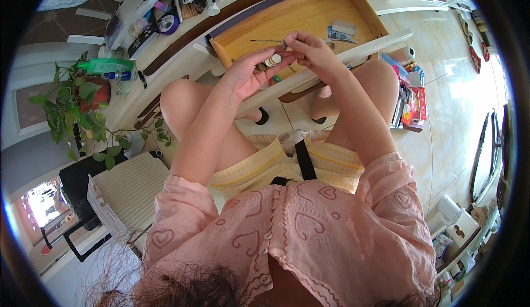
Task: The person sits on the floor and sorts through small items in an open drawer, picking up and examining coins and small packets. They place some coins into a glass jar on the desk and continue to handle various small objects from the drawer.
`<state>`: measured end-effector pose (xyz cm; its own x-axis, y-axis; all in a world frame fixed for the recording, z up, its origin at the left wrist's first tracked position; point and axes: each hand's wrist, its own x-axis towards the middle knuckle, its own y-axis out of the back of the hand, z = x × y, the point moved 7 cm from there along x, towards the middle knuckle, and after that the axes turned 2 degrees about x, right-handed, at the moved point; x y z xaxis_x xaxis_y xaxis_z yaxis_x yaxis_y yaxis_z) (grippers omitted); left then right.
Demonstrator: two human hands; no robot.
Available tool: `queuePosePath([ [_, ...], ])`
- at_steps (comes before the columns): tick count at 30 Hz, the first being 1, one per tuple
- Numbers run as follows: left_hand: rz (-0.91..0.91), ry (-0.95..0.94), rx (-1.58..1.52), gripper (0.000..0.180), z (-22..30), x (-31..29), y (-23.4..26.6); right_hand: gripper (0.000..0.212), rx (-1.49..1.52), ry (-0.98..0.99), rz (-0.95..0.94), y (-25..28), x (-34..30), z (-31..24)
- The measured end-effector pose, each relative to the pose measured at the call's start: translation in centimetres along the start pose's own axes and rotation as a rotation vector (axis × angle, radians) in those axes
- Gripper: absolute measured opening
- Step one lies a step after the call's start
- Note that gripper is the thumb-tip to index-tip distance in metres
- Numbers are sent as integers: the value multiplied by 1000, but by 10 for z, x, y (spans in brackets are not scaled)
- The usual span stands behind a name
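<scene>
Over an open wooden drawer (248,28), my two hands are close together. My left hand (245,74) is turned partly palm up, its fingers curled around a small white-capped bottle (272,60); other small items may lie in the palm, but fingers cover them. My right hand (310,49) is closed, thumb and fingertips pinched at the tips of the left fingers. A small greyish piece (284,44) shows at the pinch, too small to name. Inside the drawer lie a thin dark stick (266,40) and some small blue-and-white packets (338,33).
Left of the drawer, a counter holds a green bottle (107,66), a purple tape roll (168,23) and a trailing potted plant (77,100). By my right knee, a box of packages (408,105) sits on the tiled floor (441,75). A striped stool (130,191) stands at lower left.
</scene>
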<state>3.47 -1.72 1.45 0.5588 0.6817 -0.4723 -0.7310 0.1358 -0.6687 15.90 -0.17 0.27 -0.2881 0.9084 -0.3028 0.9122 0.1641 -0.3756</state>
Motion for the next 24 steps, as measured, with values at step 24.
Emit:
queuePosePath([
  [24,253,-121,297,22,5,1,23,37,274,-242,-145,-19,5,39],
])
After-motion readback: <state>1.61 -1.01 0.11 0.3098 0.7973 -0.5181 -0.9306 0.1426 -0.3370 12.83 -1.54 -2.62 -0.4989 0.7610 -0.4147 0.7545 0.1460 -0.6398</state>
